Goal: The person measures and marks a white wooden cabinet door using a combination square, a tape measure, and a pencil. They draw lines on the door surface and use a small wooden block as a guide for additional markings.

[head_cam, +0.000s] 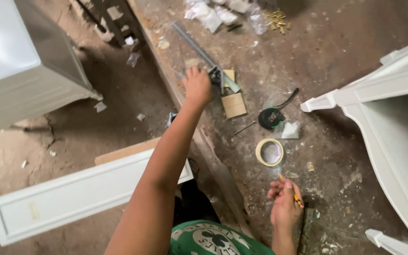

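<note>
Fingers of the left hand [197,86] close on a metal rail [199,49] near the workbench [336,56] edge. The right hand [285,203] pinches a pencil [294,195] beside a tape roll [269,152].

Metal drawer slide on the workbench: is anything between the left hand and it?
Nothing visible: the left hand already rests on the metal drawer slide, beside small cardboard pieces. The right hand holds a pencil.

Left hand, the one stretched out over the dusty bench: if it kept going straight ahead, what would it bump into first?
Most likely the long grey metal rail. The left hand already reaches its near end, by a dark fitting; whether the fingers touch it is unclear.
</note>
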